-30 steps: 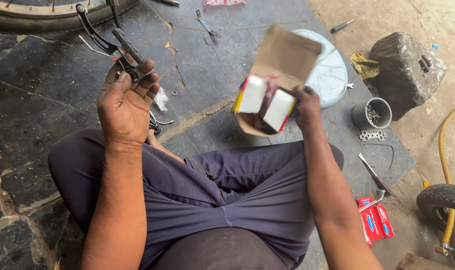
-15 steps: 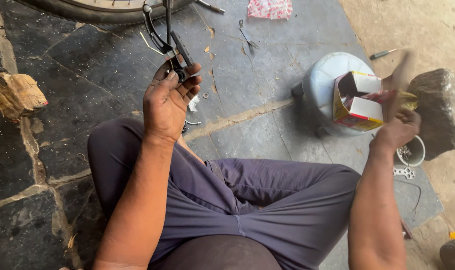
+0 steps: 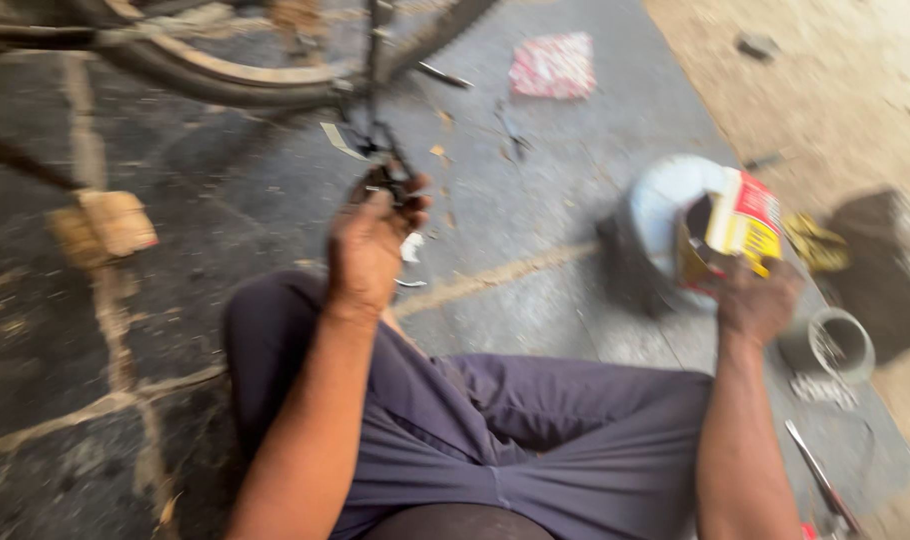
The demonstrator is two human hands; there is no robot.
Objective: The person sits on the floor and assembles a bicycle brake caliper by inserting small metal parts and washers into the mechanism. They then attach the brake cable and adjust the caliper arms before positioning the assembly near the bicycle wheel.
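Head view, heavy motion blur. Left hand [image 3: 367,250] is raised in front of the knees, fingers curled around a small dark metal part [image 3: 387,183]; grip is closed on it, though blur hides exactly how the fingers sit. Right hand [image 3: 757,303] is out to the side, grip closed on the lower end of an open cardboard box [image 3: 733,228], red and yellow, flap open and tilted.

Doing it well, my read: keep the box mouth tipped up so nothing spills, and steady the left wrist, since the part looks fiddly.

Around the grips:
- Just beyond the left grip: bicycle wheel [image 3: 245,70], rim and tyre near the fingertips. Tight there; any reach forward meets the tyre.
- Outboard of the left grip: tan block [image 3: 105,222] on the stone floor [image 3: 175,300], well apart.
- Behind the box: pale round bowl-like thing [image 3: 665,205], partly hidden by the box, very near it.
- Below the right grip: open grey tin [image 3: 835,345], near the wrist. A long thin tool [image 3: 815,480] lies on the floor nearer the body.
- Far beyond, between both grips: red-and-white packet [image 3: 553,65].

Open room: floor between the two hands and over the lap is free. Right side is crowded.
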